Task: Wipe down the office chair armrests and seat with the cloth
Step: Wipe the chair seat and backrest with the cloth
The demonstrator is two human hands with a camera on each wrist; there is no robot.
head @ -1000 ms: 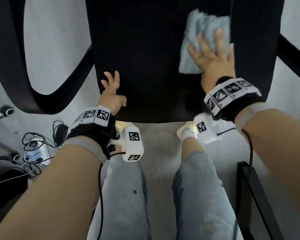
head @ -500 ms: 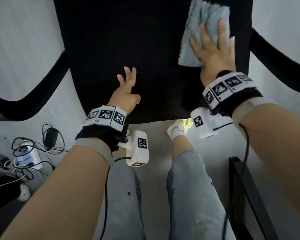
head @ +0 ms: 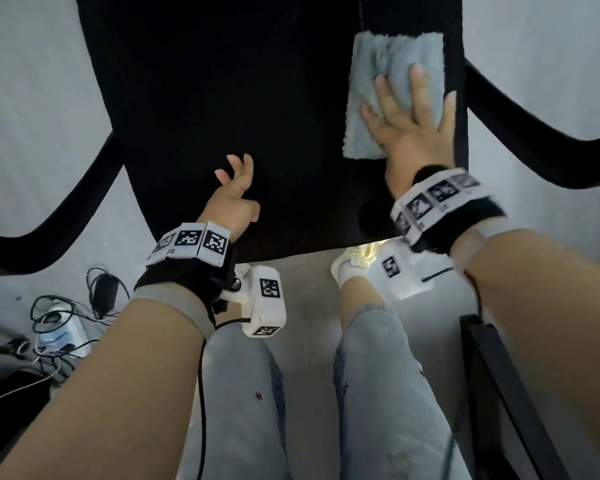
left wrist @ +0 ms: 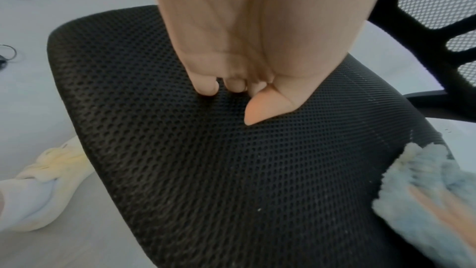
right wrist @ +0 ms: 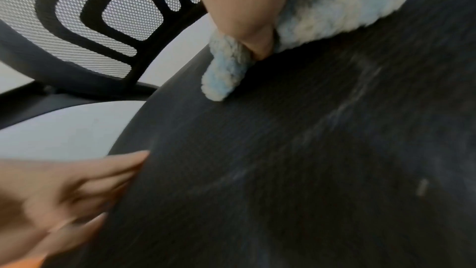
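1. Power strip, white, on the floor at left among tangled black cables.
2. Black adapter, just beside the strip.
3. Pale yellow shoe.
4. Black frame, lower right.

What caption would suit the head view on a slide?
Right hand presses a blue cloth flat on the black seat; left hand idle.

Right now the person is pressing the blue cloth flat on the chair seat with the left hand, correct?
Not quite: the right hand presses the blue cloth flat on the chair seat. The left hand holds nothing. The head view shows it.
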